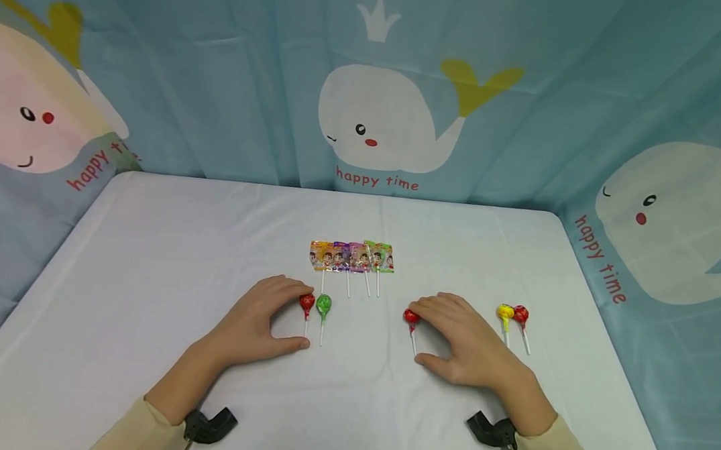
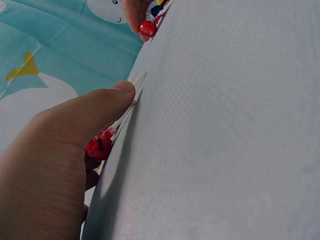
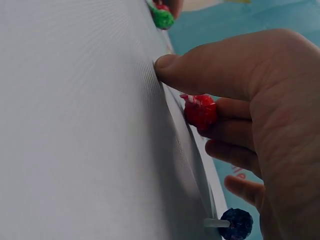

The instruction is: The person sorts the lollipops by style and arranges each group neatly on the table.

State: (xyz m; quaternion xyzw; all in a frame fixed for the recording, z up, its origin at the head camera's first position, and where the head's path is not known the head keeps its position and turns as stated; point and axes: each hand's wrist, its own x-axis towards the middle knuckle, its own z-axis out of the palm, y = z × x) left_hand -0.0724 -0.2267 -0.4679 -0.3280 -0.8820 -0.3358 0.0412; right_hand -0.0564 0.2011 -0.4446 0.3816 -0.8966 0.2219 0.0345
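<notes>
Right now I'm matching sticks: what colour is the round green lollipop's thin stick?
White; the thin stick shows best in the head view.

One lollipop (image 1: pixel 306 302) is red, another lollipop (image 1: pixel 323 303) green, the whale-printed curtain (image 1: pixel 234 109) blue.

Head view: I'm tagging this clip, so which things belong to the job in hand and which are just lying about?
In the job, judging by the hands:
left red lollipop, at the left hand
middle red lollipop, at the right hand

Seemingly just lying about:
green lollipop
four flat-wrapped lollipops
yellow lollipop
far-right red lollipop
</notes>
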